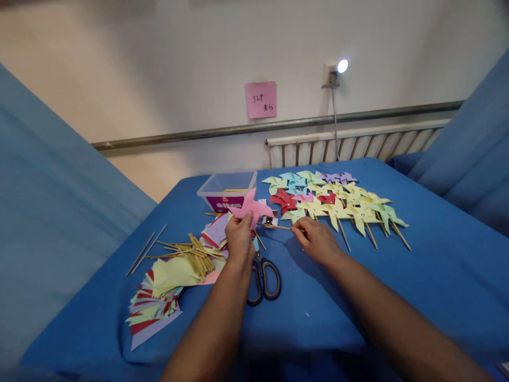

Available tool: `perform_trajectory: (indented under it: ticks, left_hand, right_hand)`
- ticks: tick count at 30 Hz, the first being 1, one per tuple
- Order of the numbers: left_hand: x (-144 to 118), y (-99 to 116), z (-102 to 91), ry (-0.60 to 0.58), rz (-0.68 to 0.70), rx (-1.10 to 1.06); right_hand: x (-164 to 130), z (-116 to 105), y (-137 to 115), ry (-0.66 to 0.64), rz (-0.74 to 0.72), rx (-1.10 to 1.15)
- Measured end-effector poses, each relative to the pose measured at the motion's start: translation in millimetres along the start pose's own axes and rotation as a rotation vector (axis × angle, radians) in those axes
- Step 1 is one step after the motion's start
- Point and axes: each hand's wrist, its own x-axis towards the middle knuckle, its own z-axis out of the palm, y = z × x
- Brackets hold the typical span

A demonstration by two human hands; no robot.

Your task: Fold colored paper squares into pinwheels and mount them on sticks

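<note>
Left grip (239,232) pinches a pink folded-paper pinwheel (251,208) — right grip (314,237) closes on a thin wooden stick (274,226) — above black-handled scissors (262,278).

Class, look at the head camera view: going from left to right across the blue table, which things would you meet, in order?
Loose wooden sticks → stack of coloured paper sheets → left hand holding a pink pinwheel → right hand → rows of finished pinwheels.

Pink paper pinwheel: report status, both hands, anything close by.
Left hand grip shut on pink paper pinwheel. Right hand pinching thin wooden stick toward it. Black-handled scissors on blue cloth below hands.
</note>
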Motion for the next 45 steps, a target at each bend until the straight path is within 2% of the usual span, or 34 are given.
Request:
perform_trajectory:
  ticks: [2,5,8,14,17,21,25,31,36,41,45]
  left_hand:
    - [-2.7,-3.9,1.3,-0.026,-0.03,0.036]
    - [-7.5,-7.8,3.8,-0.071,-0.09,0.031]
    - [-15.1,-8.9,6.8,-0.133,-0.168,0.002]
    - [-35.9,-5.3,13.2,-0.251,-0.329,-0.001]
    - [-37.4,-1.5,13.9,-0.226,-0.365,0.006]
    - [-28.8,2.0,10.0,-0.167,-0.294,-0.003]
    - [-23.4,-1.2,8.7,-0.161,-0.237,0.009]
    - [-25.3,-8.9,29.0,-0.18,-0.152,0.061]
    - [-30.3,-16.3,42.2,-0.187,-0.063,0.124]
    - [-37.8,-19.1,37.8,-0.167,0.036,0.214]
    - [-41.6,-16.1,33.5,-0.199,0.085,0.261]
  right_hand:
    - [2.9,2.1,4.5,0.062,0.091,0.149]
    - [6.6,8.7,9.2,0.15,0.252,0.505]
    - [10.3,13.1,7.9,0.223,0.343,0.79]
    - [17.5,8.8,-1.5,0.324,0.321,0.935]
    - [20.0,2.2,-4.5,0.386,0.327,0.966]
    - [18.7,-4.2,-9.5,0.406,0.36,0.98]
    - [13.6,1.3,-13.7,0.31,0.336,0.95]
    - [12.5,10.7,-15.6,0.194,0.335,1.058]
    - [15.5,10.9,-16.2,0.172,0.385,1.136]
    - [16.5,13.7,-15.5,0.133,0.428,1.127]
    - [14.9,16.6,-15.8,0.104,0.413,1.087]
